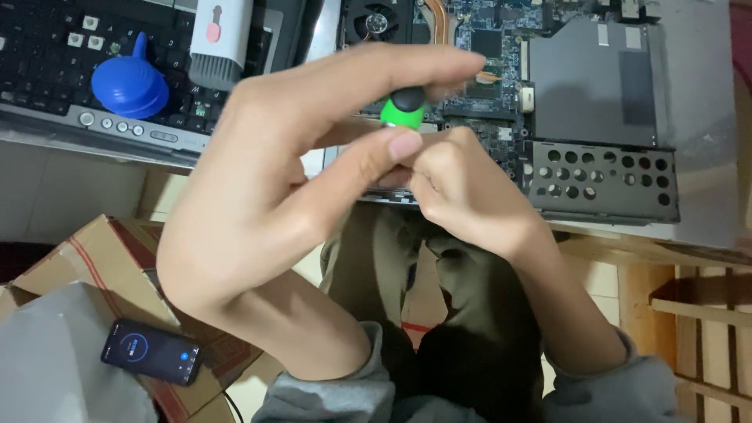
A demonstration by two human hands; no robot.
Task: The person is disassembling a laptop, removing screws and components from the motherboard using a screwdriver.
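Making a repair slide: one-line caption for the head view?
Both hands grip a green-handled screwdriver over an opened laptop.

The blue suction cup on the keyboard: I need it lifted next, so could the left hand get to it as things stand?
Probably yes. The blue suction cup lies uncovered just beyond the left hand, but its fingers are on the green screwdriver handle.

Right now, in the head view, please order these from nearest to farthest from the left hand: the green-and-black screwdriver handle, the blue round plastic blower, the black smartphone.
1. Green-and-black screwdriver handle: between the left hand fingers, touching.
2. Black smartphone: lower left, on the cardboard box.
3. Blue round plastic blower: upper left, on the keyboard.

Smartphone and blower are nearly equal; that order is uncertain.
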